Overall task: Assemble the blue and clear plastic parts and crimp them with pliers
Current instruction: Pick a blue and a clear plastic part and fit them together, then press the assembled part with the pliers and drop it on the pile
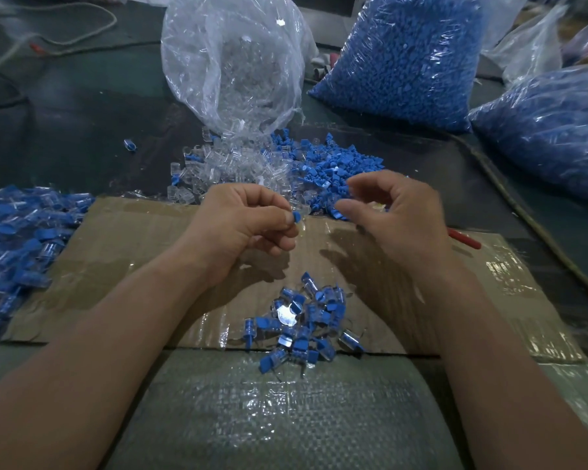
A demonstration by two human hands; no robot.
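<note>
Cardboard [143, 239], tape-glossy, underlies left hand [248, 220] pinching blue plastic part [296, 217].

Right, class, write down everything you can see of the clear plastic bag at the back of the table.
The clear bag is thin, crinkled, see-through plastic with shiny highlights. It sits slumped on the dark table, beyond the cardboard and left of a full bag of blue parts. It is partly filled with small clear parts, which seem to spill from its lower end onto the table.
</note>
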